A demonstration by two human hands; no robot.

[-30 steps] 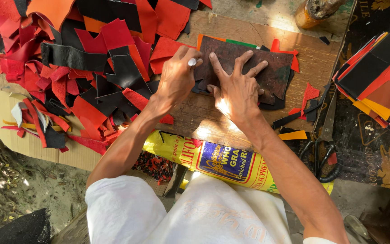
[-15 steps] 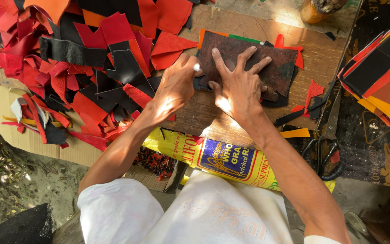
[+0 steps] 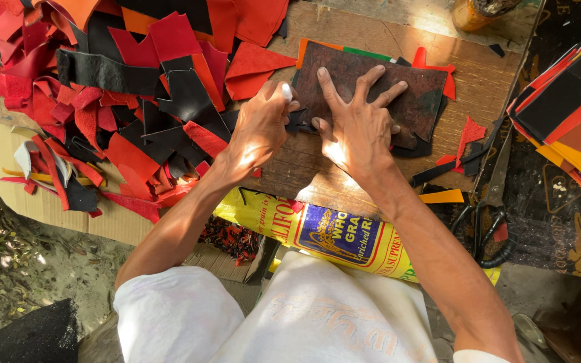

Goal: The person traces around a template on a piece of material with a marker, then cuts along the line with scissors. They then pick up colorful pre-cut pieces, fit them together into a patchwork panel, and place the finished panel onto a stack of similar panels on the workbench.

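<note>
Pressing dark leather sheet (image 3: 371,84) above yellow printed sack (image 3: 317,228).

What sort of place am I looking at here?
Likely an informal outdoor leather or fabric craft bench: a heap of red and black offcuts, scissors on a worn wooden board, and bare ground beside it.

Wooden board (image 3: 371,40) carries red-black scrap heap (image 3: 122,107), dark brown sheet (image 3: 371,84), scissors (image 3: 492,208).

Dark brown leather sheet (image 3: 371,84) at upper centre of frame
It lies flat on a wooden board, mottled, roughly rectangular, its lower left part covered, coloured pieces showing beneath its edges
</note>
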